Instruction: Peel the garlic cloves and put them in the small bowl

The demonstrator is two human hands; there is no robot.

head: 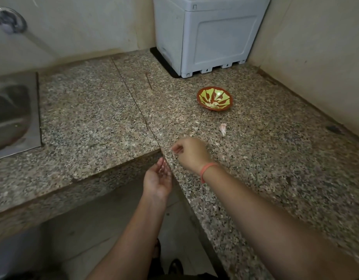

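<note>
Clove on counter between bowl and right hand, long axis front-to-back, nearer that hand, curled with contents untellable, than left hand, open at front edge.

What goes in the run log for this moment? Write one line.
left hand open, palm up by counter edge | right hand fingers curled, contents unclear | garlic piece on counter | small bowl beyond it
</note>
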